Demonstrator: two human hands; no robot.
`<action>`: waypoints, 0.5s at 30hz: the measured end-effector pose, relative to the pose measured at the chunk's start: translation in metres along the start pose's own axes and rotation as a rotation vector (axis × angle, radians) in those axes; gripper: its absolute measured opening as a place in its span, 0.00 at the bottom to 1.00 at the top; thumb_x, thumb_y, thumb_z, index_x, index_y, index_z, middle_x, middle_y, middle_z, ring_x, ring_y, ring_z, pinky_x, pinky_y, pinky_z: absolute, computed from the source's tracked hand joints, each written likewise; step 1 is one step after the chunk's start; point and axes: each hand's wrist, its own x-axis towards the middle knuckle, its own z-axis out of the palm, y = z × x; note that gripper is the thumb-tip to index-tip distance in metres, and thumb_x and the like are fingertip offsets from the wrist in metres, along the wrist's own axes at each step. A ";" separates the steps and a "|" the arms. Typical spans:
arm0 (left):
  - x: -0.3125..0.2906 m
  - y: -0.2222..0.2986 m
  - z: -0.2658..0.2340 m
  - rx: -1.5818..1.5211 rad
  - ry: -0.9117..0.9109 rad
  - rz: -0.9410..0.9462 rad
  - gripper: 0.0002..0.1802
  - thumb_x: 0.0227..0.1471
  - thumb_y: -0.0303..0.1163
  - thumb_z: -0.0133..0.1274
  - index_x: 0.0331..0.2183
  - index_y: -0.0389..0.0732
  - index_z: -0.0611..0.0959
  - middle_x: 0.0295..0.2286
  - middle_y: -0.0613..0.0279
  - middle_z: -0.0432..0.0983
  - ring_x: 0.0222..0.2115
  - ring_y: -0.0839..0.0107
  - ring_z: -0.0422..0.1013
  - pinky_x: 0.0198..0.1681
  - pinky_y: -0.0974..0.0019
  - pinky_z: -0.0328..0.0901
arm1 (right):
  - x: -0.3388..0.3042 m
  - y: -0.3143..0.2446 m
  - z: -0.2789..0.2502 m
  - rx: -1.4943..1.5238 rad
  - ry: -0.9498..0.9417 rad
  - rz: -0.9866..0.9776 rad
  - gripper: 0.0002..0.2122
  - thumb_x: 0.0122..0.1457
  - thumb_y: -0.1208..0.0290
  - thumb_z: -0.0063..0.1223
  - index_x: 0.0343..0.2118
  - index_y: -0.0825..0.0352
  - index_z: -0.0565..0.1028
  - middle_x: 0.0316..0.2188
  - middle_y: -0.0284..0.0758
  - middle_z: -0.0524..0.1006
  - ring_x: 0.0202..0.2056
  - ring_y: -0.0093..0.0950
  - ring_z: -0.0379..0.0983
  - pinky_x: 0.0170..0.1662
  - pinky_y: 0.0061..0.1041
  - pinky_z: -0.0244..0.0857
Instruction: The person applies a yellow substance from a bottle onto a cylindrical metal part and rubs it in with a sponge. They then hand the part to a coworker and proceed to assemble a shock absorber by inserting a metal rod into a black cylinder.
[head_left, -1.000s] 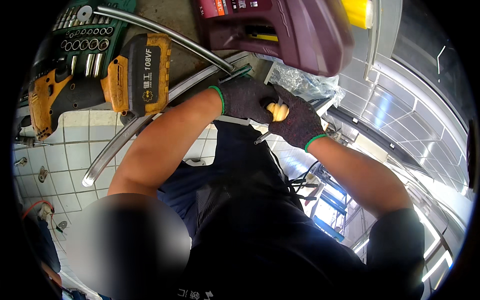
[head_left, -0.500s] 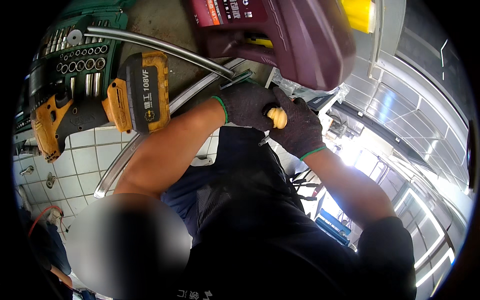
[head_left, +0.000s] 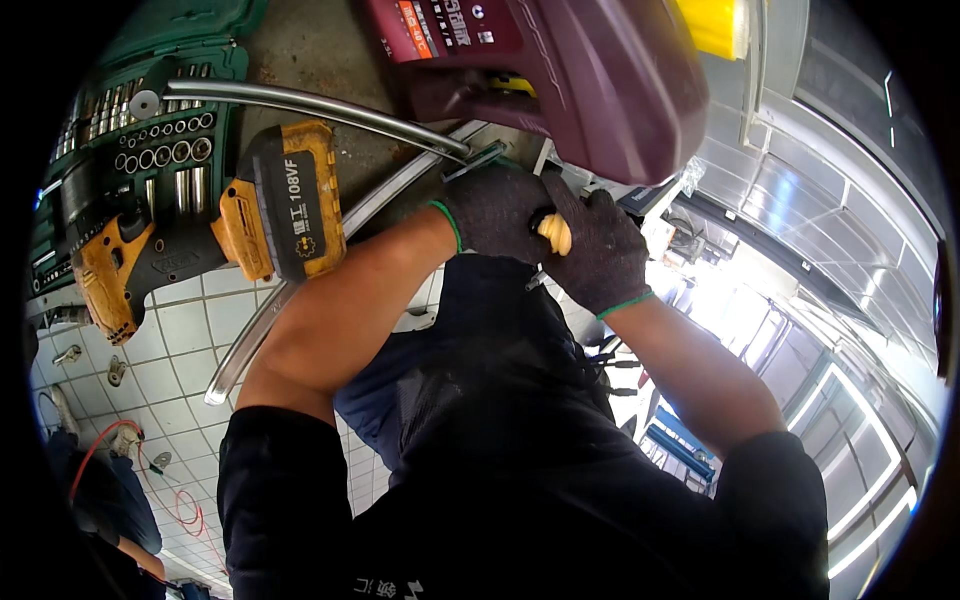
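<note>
In dark gloves with green cuffs, my left hand point(head_left: 500, 212) and my right hand point(head_left: 608, 252) meet in front of my body. Between them shows a cream-coloured, rounded, ribbed piece point(head_left: 555, 234), a dark part at its upper left edge. My right hand's fingers curl round this piece. The left hand is closed against it, and its fingertips are mostly hidden. A short metal tip point(head_left: 537, 281) pokes out below the hands; whether it joins the ribbed piece I cannot tell. Just beyond my left hand lies the end of a metal bar point(head_left: 365, 112).
A yellow-and-black cordless power tool point(head_left: 290, 205) lies beside my left forearm, near a green socket set case point(head_left: 232, 105). A second long metal bar point(head_left: 245, 345) passes under that arm. A large maroon jug point(head_left: 620, 90) stands ahead. Another person point(head_left: 110, 500) is at lower left.
The view has shifted slightly. My hands stay together in nearly the same place, and a little less of the cream ribbed piece shows between them.
</note>
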 end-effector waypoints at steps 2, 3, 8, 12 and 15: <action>0.000 0.002 0.001 0.046 0.013 0.011 0.26 0.45 0.46 0.70 0.46 0.47 0.89 0.41 0.51 0.88 0.43 0.48 0.83 0.49 0.47 0.77 | -0.003 0.001 0.003 0.010 0.056 -0.020 0.41 0.49 0.55 0.76 0.69 0.48 0.72 0.39 0.46 0.77 0.42 0.47 0.82 0.44 0.49 0.77; -0.001 0.003 0.001 0.070 0.018 0.017 0.26 0.45 0.46 0.69 0.46 0.47 0.89 0.41 0.51 0.88 0.43 0.48 0.83 0.49 0.47 0.76 | -0.003 0.002 0.004 0.016 0.068 -0.025 0.41 0.49 0.56 0.76 0.69 0.48 0.72 0.39 0.46 0.77 0.41 0.47 0.82 0.43 0.49 0.76; -0.004 0.007 -0.004 0.148 -0.068 -0.062 0.25 0.46 0.47 0.69 0.45 0.46 0.90 0.42 0.51 0.87 0.44 0.48 0.83 0.49 0.47 0.76 | 0.001 -0.004 -0.005 0.011 0.045 -0.026 0.41 0.48 0.60 0.75 0.69 0.49 0.72 0.39 0.46 0.77 0.40 0.48 0.82 0.43 0.49 0.76; -0.007 0.006 0.001 0.157 -0.016 -0.038 0.25 0.46 0.47 0.69 0.45 0.46 0.90 0.44 0.50 0.87 0.45 0.47 0.82 0.50 0.47 0.76 | -0.003 0.000 -0.001 0.050 0.153 -0.096 0.42 0.47 0.62 0.76 0.70 0.49 0.71 0.41 0.47 0.78 0.40 0.49 0.82 0.43 0.50 0.77; -0.008 0.019 -0.003 0.087 -0.047 -0.119 0.29 0.45 0.50 0.70 0.49 0.47 0.89 0.47 0.50 0.87 0.47 0.46 0.82 0.53 0.49 0.76 | -0.008 -0.007 -0.013 0.046 0.110 -0.051 0.42 0.48 0.60 0.77 0.69 0.48 0.71 0.41 0.47 0.79 0.42 0.50 0.82 0.44 0.50 0.77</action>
